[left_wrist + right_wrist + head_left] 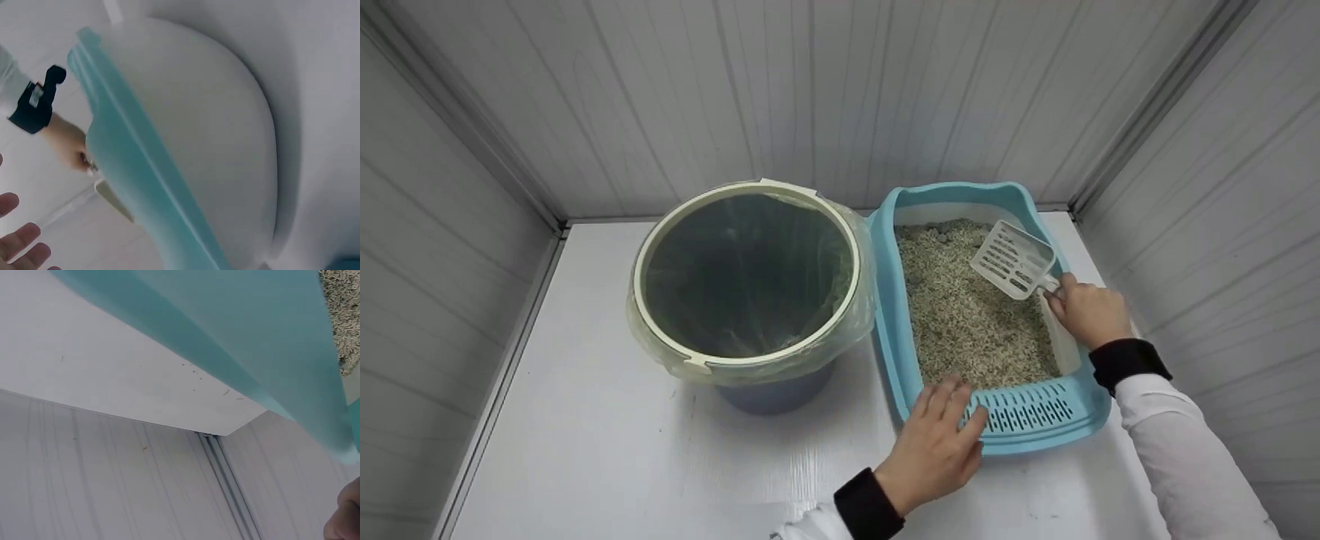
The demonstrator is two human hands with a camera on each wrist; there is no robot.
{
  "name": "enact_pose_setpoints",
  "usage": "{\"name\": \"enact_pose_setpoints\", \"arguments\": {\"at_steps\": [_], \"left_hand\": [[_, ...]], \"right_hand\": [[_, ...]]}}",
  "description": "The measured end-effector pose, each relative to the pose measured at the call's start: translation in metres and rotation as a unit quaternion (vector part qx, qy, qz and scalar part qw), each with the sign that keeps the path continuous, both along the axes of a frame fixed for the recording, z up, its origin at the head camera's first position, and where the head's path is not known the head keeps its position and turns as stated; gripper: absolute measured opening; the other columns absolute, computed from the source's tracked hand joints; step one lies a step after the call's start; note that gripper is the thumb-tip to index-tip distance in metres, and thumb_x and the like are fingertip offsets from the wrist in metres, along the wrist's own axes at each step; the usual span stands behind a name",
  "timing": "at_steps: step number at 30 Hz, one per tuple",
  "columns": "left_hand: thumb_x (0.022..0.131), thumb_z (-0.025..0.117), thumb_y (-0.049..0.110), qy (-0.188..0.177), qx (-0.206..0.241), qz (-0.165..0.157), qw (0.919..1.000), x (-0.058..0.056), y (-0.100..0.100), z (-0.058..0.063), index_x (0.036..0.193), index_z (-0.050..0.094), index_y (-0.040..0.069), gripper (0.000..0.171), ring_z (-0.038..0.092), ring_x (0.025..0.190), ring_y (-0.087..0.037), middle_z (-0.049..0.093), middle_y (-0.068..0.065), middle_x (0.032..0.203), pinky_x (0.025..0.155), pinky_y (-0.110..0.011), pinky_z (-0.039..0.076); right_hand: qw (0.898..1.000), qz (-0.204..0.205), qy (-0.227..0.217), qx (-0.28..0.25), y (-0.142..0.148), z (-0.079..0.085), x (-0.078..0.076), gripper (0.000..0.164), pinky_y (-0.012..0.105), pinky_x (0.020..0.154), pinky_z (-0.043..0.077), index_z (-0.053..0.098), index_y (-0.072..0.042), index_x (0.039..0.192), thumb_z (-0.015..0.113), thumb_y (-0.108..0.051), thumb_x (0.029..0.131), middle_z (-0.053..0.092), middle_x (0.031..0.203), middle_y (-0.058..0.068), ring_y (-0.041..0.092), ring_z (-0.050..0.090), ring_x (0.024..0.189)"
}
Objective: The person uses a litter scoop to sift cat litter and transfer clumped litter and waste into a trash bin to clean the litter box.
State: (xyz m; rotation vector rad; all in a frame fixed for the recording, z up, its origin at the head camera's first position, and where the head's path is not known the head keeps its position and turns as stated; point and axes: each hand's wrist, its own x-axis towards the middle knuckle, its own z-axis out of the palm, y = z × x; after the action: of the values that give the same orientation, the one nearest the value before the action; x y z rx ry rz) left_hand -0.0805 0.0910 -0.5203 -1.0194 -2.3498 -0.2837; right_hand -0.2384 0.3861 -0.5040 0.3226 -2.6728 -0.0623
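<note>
My right hand (1091, 311) grips the short handle of a translucent white slotted litter scoop (1014, 260) at the right side of a blue litter box (891, 300). In the head view the scoop's head overlaps the tan pellet litter (975, 322), with nothing seen lying in it. Fingers spread, my left hand (934, 446) is at the box's front left corner, beside the perforated front ledge (1027, 409). The left wrist view shows only some left fingers (25, 239) at its edge, plus the right hand (67, 140) holding the scoop beyond the box's rim.
Left of the box stands a round bin (772, 390) lined with a clear bag (660, 352) under a cream ring (639, 277). Both stand on a white tabletop (585, 450) enclosed by grey panel walls (840, 97). A few crumbs (194, 372) lie beside the box.
</note>
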Motion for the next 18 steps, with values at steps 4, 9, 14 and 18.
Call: {"name": "enact_pose_setpoints", "arguments": {"at_steps": [4,9,14,18], "left_hand": [[0.081,0.044,0.049,0.002,-0.096,-0.041,0.9946,-0.007,0.023,-0.009,0.115,0.047,0.020,0.044,0.038,0.120,-0.025,0.044,-0.007,0.126,0.096,-0.040,0.036],[0.082,0.036,0.059,0.003,-0.208,-0.074,0.9752,-0.017,0.044,-0.020,0.123,0.041,0.024,0.055,0.041,0.119,-0.023,0.042,-0.004,0.129,0.095,-0.039,0.037],[0.080,0.040,0.061,-0.030,-0.286,-0.050,0.9565,-0.020,0.065,-0.029,0.135,0.030,0.025,0.067,0.042,0.116,-0.024,0.037,-0.005,0.134,0.091,-0.039,0.038],[0.081,0.039,0.061,-0.068,-0.329,0.009,0.9419,-0.021,0.076,-0.035,0.142,0.013,0.028,0.073,0.040,0.119,-0.028,0.032,-0.008,0.137,0.088,-0.044,0.040]], "right_hand": [[1.000,-0.009,-0.006,-0.001,0.007,-0.006,-0.004,0.034,0.042,0.030,0.025,0.044,0.000,0.071,0.060,-0.029,0.080,0.042,0.043,0.013,0.029,0.037,0.032],[1.000,-0.026,0.009,0.004,0.016,-0.013,-0.007,0.035,0.046,0.030,0.027,0.040,-0.001,0.068,0.066,-0.024,0.075,0.044,0.044,0.017,0.034,0.040,0.034],[0.999,-0.035,0.009,-0.008,0.017,-0.016,-0.007,0.035,0.048,0.031,0.028,0.040,-0.001,0.068,0.069,-0.019,0.072,0.046,0.045,0.020,0.037,0.042,0.036],[0.999,-0.045,0.008,-0.022,0.014,-0.016,-0.008,0.032,0.049,0.032,0.029,0.042,-0.001,0.068,0.066,-0.020,0.074,0.046,0.046,0.020,0.038,0.043,0.037]]}}
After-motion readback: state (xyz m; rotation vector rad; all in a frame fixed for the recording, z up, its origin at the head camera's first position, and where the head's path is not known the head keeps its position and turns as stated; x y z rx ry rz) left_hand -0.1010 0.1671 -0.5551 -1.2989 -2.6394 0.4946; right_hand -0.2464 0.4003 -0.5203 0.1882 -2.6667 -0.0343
